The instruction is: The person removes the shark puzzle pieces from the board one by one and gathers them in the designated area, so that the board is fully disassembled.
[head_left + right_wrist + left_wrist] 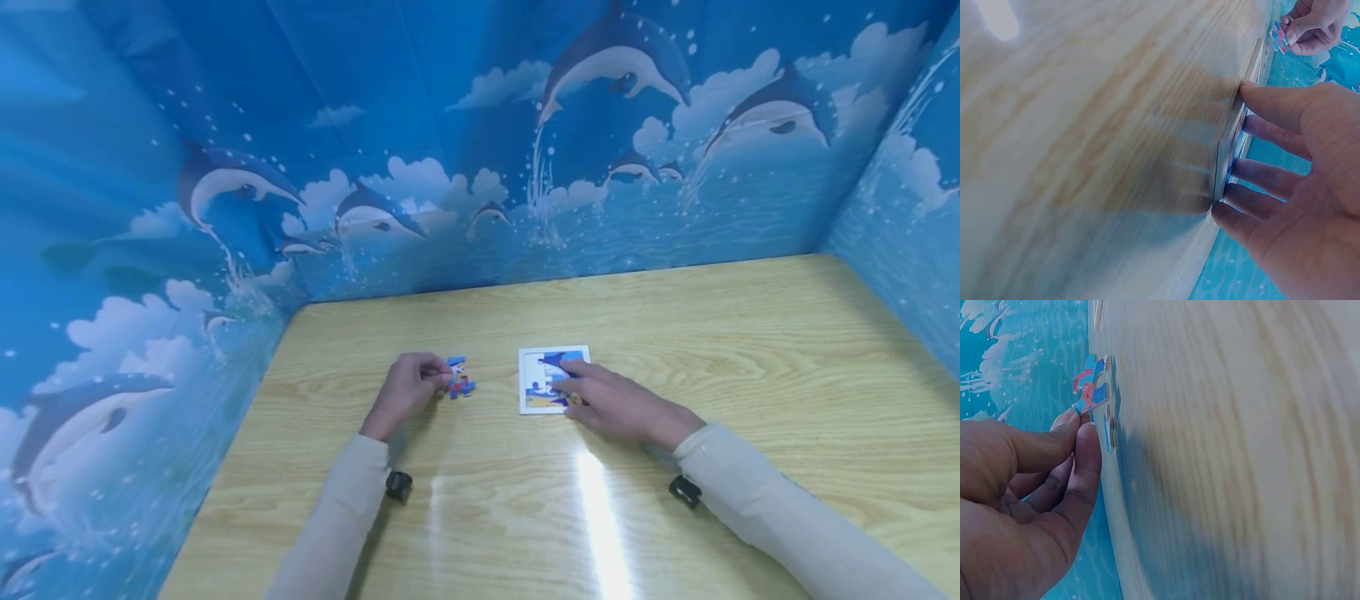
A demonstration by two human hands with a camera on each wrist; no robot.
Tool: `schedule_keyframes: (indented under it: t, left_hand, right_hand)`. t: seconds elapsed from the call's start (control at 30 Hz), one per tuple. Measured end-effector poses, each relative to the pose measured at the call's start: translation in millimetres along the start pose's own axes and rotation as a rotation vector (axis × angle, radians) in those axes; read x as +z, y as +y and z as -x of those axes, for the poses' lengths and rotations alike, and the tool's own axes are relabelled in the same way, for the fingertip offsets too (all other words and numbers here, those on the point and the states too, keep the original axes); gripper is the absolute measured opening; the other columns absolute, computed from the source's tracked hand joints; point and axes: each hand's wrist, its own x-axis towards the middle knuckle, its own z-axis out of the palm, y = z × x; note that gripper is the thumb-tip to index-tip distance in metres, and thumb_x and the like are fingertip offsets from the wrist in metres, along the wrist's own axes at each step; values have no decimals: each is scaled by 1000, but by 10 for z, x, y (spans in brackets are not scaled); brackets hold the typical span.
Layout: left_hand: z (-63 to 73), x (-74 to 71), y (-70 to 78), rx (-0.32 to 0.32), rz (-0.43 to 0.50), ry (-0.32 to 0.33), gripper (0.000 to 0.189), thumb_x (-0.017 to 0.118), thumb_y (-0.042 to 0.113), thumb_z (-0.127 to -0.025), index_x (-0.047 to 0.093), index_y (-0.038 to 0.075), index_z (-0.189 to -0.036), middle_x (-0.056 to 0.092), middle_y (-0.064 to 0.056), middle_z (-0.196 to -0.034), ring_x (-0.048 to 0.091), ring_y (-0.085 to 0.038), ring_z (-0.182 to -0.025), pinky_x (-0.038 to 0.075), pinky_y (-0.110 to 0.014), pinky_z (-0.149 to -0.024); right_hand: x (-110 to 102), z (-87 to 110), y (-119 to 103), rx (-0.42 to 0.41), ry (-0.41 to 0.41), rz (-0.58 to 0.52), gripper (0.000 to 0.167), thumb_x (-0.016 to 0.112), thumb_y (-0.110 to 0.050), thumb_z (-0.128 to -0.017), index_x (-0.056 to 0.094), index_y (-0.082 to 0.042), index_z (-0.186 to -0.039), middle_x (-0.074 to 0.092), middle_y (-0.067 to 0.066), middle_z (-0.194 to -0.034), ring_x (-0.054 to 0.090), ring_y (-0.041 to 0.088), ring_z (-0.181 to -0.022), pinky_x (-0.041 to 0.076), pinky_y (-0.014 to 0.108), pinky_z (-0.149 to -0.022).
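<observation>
Pale wood-grain laminate covers the tabletop [675, 333], and on it, near the middle, lies a small white-framed puzzle board [553, 380] with part of its blue picture already filled in. The right hand [611, 404] rests flat on the board's near right corner; in the right wrist view its fingers [1272, 178] lie straight and spread across the board [1225, 162], with the thumb against the board's edge, holding nothing. Just left of the board, the left hand [408, 392] pinches a blue and red puzzle piece [459, 385] between thumb and forefinger; the left wrist view shows that puzzle piece [1090, 384] lifted at an angle off the surface, with a second loose piece [1109, 430] lying flat just under it. The left hand's fingers [1082, 462] are otherwise curled loosely.

To do this step well, I judge that the pinch should stay at the piece's edge so its tabs remain free and its printed face stays in sight. The right hand is well placed to pin the board, and pressure there should be light and on the frame, not over the empty cells. The piece is best turned to match the picture while in the air, then lowered flat, not edge-first, so it seats without disturbing the pieces already laid. The second loose piece could be dragged along; lifting cleanly avoids that.
</observation>
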Motion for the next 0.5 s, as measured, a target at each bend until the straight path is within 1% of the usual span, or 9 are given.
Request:
schedule_keyframes:
  t: [0.23,0.5]
  left_hand:
    - [21,-88,-69,-1,12,-27,6,70,5,-94,73,4,-99,71,-6,-85,66,-19,-77,56,-33,-71]
    - [7,-127,-85,-50,-16,-55,9,70,2,-93,72,1,-101,71,-9,-89,67,-20,-78,58,-31,-72]
  right_hand:
    - [7,-1,10,-5,1,-1,45,65,-18,-100,56,2,-140,34,29,-156,34,45,-143,35,57,-112]
    - [7,3,13,4,-2,-5,45,65,-19,-100,57,1,-140,34,28,-157,34,45,-144,35,57,-113]
